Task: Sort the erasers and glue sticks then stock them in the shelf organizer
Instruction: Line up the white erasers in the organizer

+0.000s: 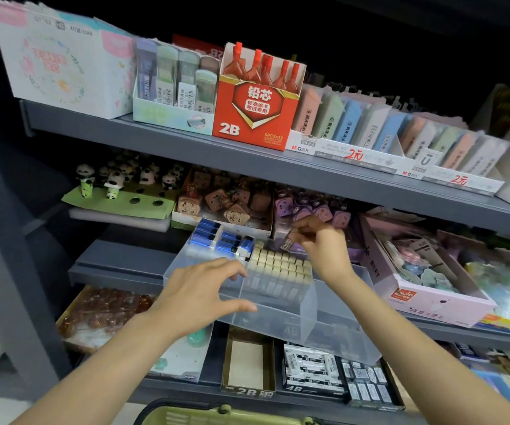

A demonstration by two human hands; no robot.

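A clear plastic organizer (278, 314) is seen jutting out from the middle shelf (119, 268), divided into compartments. In its left rear compartment about six blue-sleeved erasers (221, 239) are packed, though the exact count cannot be told where they overlap. In the compartment beside them, cream-topped erasers (281, 265) are stood on end in roughly four rows of about seven; the far ones are partly hidden by the right hand. The left hand (204, 294) is held spread over the organizer's front left corner, fingers relaxed and apart, with the fingertips just beside the cream rows; whether the plastic is touched cannot be told. One small dark-wrapped eraser (287, 244) is pinched between the thumb and fingers of the right hand (321, 240), above the back edge of the cream rows. On the top shelf, a red box of lead refills (255, 118) is shown with five red-capped tubes standing in it. Behind the organizer, several panda figures (115, 179) are set on a green card. A green basket handle (226, 414) is visible at the bottom edge.
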